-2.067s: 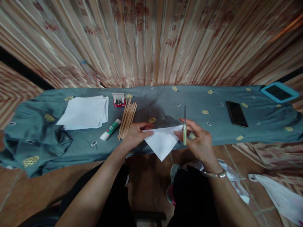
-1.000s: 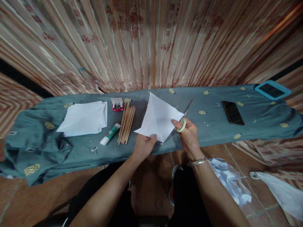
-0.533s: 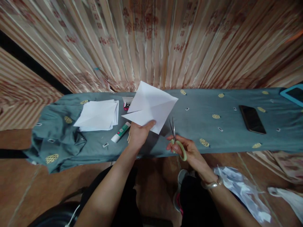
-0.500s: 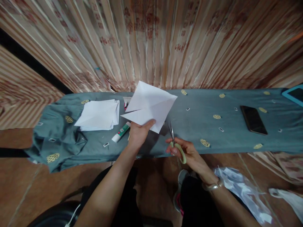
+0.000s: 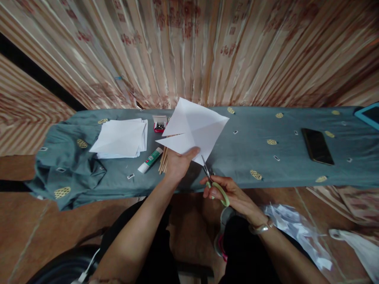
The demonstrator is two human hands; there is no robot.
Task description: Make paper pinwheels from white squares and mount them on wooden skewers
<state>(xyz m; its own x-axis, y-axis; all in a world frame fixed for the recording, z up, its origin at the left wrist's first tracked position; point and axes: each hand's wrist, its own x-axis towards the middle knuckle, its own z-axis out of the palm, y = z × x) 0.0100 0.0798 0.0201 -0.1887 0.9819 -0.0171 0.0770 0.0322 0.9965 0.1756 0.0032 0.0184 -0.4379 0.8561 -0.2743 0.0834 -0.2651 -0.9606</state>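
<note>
My left hand (image 5: 180, 163) grips a white square sheet of paper (image 5: 201, 122) near its lower corner, thumb on top. A slit runs inward from the sheet's left corner. In my right hand (image 5: 223, 191) are scissors (image 5: 221, 193) with pale green handles, their blades pointing up and left at the paper's bottom corner. Whether the blades touch the paper I cannot tell. Beside my left hand lie several thin wooden sticks (image 5: 162, 161), partly hidden, and a green and white glue stick (image 5: 150, 160). Just left of the sheet sits a small open red box (image 5: 160, 124) with dark little pieces inside.
A stack of white paper (image 5: 118, 138) lies on the left of the cloth-covered table (image 5: 251, 134). Toward the right are a dark phone (image 5: 317, 146) and a blue-edged device (image 5: 367, 116). A curtain (image 5: 189, 55) hangs behind. Below right, a plastic bag with paper scraps (image 5: 299, 232) rests on the floor.
The paper has shifted slightly right with my left hand, uncovering the red box and more of the sticks. The scissors have tilted left, their tips now at the paper's bottom corner.
</note>
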